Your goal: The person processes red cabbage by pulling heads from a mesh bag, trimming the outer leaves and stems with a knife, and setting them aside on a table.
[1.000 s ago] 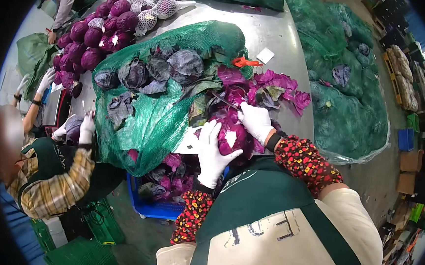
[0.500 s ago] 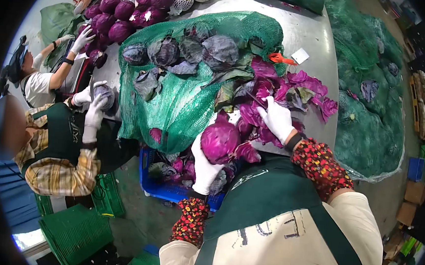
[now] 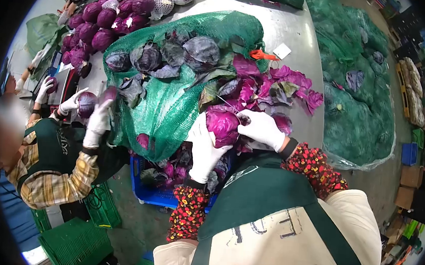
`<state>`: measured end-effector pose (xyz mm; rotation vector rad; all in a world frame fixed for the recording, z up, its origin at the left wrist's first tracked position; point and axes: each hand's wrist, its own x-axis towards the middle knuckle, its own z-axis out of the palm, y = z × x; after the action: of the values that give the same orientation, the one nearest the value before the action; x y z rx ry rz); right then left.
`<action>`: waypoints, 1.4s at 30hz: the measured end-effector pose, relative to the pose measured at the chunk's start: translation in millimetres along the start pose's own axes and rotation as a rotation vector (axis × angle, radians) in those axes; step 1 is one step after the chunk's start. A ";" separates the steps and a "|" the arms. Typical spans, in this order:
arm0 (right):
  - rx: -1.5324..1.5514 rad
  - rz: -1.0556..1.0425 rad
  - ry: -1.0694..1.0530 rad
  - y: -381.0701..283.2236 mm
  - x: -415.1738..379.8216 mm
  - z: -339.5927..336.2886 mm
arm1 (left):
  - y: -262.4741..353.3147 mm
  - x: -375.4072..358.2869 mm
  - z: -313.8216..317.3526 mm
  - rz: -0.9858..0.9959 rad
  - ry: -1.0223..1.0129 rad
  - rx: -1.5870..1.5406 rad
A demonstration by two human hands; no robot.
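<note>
A bright purple cabbage (image 3: 222, 127) rests in my white-gloved left hand (image 3: 204, 150), whose fingers curve around its left side and underside. At its right side is my gloved right hand (image 3: 263, 130), closed around a knife (image 3: 228, 103) whose thin blade points up and left; the handle is mostly hidden. Loose purple leaves (image 3: 294, 84) lie on the metal table just beyond my hands. The green mesh sack (image 3: 169, 114) is spread to the left, with several dark-leaved cabbages (image 3: 202, 52) on it.
Below the table edge stands a blue crate (image 3: 141, 192) of leaf scraps. A co-worker (image 3: 57, 171) at the left handles another cabbage (image 3: 86, 105). Trimmed cabbages (image 3: 103, 39) are piled at the back left. Full green sacks (image 3: 359, 113) lie to the right. An orange tie (image 3: 263, 55) sits on the table.
My right hand has moved left and down from the leaf pile to the cabbage. My left hand has raised the cabbage slightly. The view has shifted, and the co-worker's hands have moved apart.
</note>
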<state>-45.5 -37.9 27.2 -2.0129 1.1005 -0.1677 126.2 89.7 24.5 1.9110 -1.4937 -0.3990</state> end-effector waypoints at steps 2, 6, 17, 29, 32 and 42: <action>-0.044 0.029 0.028 -1.4 3.6 -1.7 | -0.1 0.0 0.8 0.025 -0.008 0.012; -0.086 0.007 0.145 64.8 12.7 25.7 | -49.5 -9.8 -4.8 -0.090 -0.100 -0.675; -0.035 -0.182 -0.035 -18.7 11.8 -4.3 | -31.7 -15.2 13.6 -0.022 -0.078 -0.573; -0.047 -0.257 -0.026 -0.9 29.5 0.2 | -1.2 -5.1 18.9 -0.071 0.129 -0.212; -0.159 -0.325 0.203 2.8 22.2 13.9 | -6.8 -5.0 10.8 -0.062 0.082 -0.289; -0.093 -0.309 -0.186 -19.0 32.4 -16.6 | -0.2 -17.3 7.1 0.083 -0.102 -0.177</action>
<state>-21.2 -66.7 43.5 -2.2244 0.6884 -0.0864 116.9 103.7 16.4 1.7065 -1.5434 -0.5787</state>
